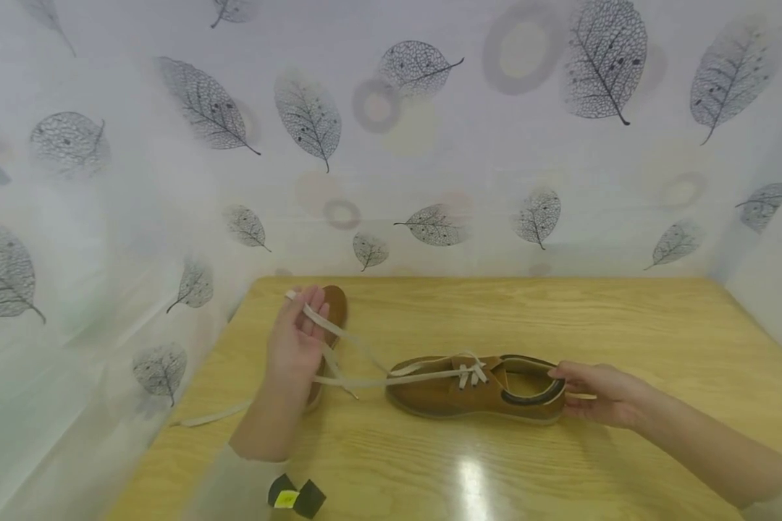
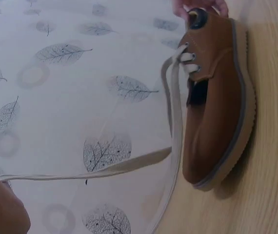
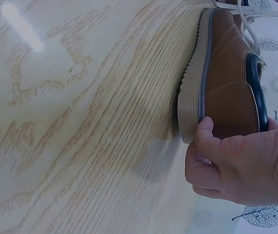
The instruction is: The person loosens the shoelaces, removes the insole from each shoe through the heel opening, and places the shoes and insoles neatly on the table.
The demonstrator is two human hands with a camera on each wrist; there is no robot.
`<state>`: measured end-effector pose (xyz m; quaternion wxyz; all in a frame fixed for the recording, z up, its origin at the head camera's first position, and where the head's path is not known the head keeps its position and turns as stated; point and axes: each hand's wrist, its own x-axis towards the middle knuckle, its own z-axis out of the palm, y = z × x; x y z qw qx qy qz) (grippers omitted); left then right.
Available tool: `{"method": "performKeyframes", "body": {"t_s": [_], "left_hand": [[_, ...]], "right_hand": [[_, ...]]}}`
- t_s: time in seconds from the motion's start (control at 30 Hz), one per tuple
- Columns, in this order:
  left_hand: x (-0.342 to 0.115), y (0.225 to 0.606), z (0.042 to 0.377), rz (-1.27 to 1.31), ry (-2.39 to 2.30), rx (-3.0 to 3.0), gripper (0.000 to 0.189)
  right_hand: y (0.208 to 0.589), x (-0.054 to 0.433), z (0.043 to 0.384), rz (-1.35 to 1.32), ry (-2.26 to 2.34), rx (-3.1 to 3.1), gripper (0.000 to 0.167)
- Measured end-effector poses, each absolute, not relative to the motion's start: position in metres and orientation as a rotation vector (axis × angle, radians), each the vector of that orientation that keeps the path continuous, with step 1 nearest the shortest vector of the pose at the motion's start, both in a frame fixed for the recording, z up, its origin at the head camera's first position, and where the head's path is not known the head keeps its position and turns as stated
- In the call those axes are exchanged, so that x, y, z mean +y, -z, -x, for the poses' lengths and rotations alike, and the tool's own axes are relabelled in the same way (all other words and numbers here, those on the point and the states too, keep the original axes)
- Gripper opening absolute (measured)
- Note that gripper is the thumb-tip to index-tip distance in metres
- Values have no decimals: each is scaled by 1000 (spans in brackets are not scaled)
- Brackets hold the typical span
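Note:
A brown leather shoe [image 1: 430, 398] rests on the wooden table, its toe pointing left and its pale flat laces [image 1: 423, 378] threaded through a few eyelets. My left hand [image 1: 297, 344], palm turned up to the left of the toe, holds one lace that stretches across from the eyelets; in the left wrist view this lace [image 2: 129, 165] runs to a fingertip at the lower left. At the heel, my right hand [image 1: 602, 394] grips the shoe, and in the right wrist view its fingers [image 3: 205, 141] press the heel and sole edge. Another loose lace hangs below the left hand.
A second brown shoe [image 1: 336, 300] lies behind the left hand, partly hidden by it; a pale lace [image 1: 215, 417] trails on the table to its left. A small black and yellow object [image 1: 296, 498] shows beside the left sleeve. Leaf-printed curtains [image 1: 378, 181] enclose the table [image 1: 625, 311].

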<state>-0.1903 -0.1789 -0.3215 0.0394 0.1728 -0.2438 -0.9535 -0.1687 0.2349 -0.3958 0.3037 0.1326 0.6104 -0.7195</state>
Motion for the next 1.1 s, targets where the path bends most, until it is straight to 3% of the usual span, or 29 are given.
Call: {"method": "performKeyframes", "body": {"t_s": [0.17,0.43,0.67,1.1], "left_hand": [[-207,320,188,-522,2863,-631,44],[-254,328,185,-624,2833,-347,56],[-289,340,180,-698,2785,-145,49],[-336,389,168,-859,2762,-46,58]], "right_hand": [[396,235,169,-356,1901,1614,11],[397,234,170,-348,1892,1620,9],[399,236,171,-355,1875,1638,10],[399,236,170,-342,1872,1656,12]]}}
